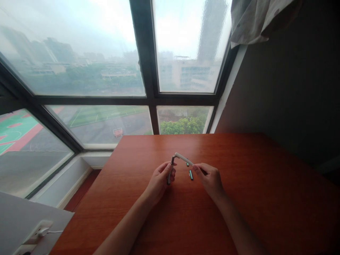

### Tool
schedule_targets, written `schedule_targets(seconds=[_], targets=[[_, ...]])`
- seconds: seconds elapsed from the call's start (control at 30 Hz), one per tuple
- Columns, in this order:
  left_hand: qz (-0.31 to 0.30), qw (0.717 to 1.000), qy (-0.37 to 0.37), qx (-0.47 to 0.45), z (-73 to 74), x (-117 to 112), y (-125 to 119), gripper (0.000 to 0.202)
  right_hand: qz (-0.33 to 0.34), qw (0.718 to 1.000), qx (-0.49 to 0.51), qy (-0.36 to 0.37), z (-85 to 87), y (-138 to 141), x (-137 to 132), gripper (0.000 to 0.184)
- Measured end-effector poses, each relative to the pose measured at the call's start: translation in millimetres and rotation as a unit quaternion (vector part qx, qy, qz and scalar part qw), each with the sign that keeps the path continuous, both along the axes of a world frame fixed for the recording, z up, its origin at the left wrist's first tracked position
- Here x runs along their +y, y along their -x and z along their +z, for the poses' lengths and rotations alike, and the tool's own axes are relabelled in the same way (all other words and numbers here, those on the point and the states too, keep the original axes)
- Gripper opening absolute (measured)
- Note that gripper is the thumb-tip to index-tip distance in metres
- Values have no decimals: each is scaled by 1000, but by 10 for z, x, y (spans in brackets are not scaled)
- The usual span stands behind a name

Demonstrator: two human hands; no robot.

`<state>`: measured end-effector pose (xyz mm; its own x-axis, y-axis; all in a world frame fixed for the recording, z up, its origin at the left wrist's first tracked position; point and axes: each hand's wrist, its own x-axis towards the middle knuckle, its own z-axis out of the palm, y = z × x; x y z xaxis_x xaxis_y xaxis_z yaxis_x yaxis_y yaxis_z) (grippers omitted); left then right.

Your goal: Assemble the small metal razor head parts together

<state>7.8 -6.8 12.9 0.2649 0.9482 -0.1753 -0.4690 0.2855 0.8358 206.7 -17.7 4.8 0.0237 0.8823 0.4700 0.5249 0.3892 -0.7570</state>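
My left hand (162, 175) is closed around what looks like a razor handle (172, 161), dark and silver, held upright with its bent neck at the top. Between the fingers of my right hand (208, 174) is a slim white stick (183, 158) resembling a toothbrush, its dark end showing at the palm. It slants up to the left, and its far tip meets the top of the handle. Two small dark-and-green pieces, like razor cartridges, lie on the table between my hands: a nearer cartridge (191, 175) and a farther cartridge (187, 164), partly behind the stick.
The reddish-brown wooden table (127, 156) reaches to large dark-framed windows (150, 101). A dark wall (271, 92) rises at the right, with a hanging cloth (257, 21) above. At lower left, a white plug (44, 232) sits in a wall socket.
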Motion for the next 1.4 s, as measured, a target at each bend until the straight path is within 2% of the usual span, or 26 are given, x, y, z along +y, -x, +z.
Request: schedule_targets(seconds=[0.23,0.37,0.47,0.6,0.83,1.03,1.2,1.4], targets=[[0,1000,2,-4,2,5,2,34,1,1000,-6,-12,30,0,-22,34],[-22,1000,2,-15,19,-6,10,35,14,999,-27,-19,29,16,-27,35],[-37,999,1,-33,25,-4,22,35,-7,999,-30,-27,4,-9,-9,35],[-32,999,0,-41,18,5,27,35,-31,999,-28,-31,-3,-38,-2,32],[-36,999,4,-12,22,-5,7,36,10,999,-36,-29,35,7,-28,33],[-34,999,0,-11,24,-4,12,35,-14,999,-31,-26,-13,-8,-2,33],[-24,1000,-4,-13,17,-4,10,34,-29,999,-5,-22,18,-15,-9,33],[-6,1000,-24,17,-47,12,18,29,25,1000,14,10,53,-1,-33,37]])
